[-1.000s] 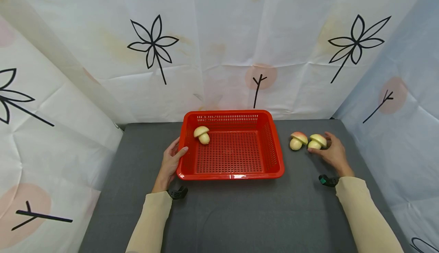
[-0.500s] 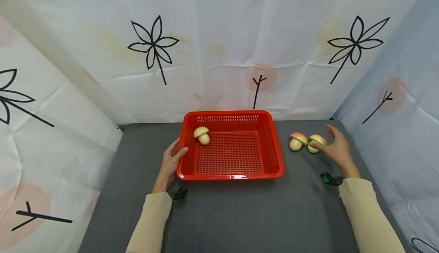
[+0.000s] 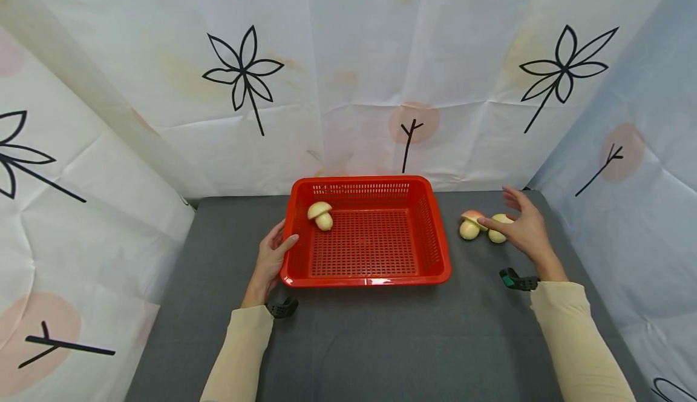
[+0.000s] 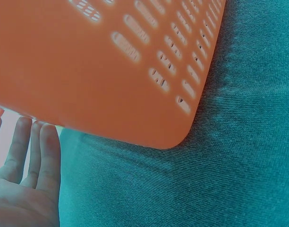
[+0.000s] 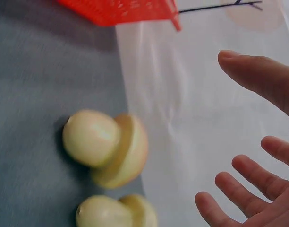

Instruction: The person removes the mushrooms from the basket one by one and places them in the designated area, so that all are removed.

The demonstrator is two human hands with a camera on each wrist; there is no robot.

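A red plastic basket [image 3: 362, 284] with a slotted floor sits on the dark grey cloth. My left hand [image 3: 270, 258] holds its left rim, thumb over the edge; in the left wrist view the fingers [image 4: 49, 151] reach up to the outer side. Inside, at the upper left, lies a pale toy mushroom [image 3: 320, 215]. Two more toy mushrooms lie right of the basket: one with a reddish cap [image 3: 469, 229] and a yellower one [image 3: 497, 235], partly covered by my right hand [image 3: 525, 232]. That hand hovers over them, fingers spread and nothing held; the right wrist view shows a gap between them.
Grey cloth [image 3: 381, 341] covers the table in front of the basket. White fabric walls [image 3: 348, 75] with leaf drawings rise behind and at both sides, the back one close behind the basket. A dark band [image 3: 282, 307] is on my left wrist.
My right hand has let go of the yellower mushroom, drawn back to the right, then shifted left and away from me over the pair. Left hand and basket stay put.
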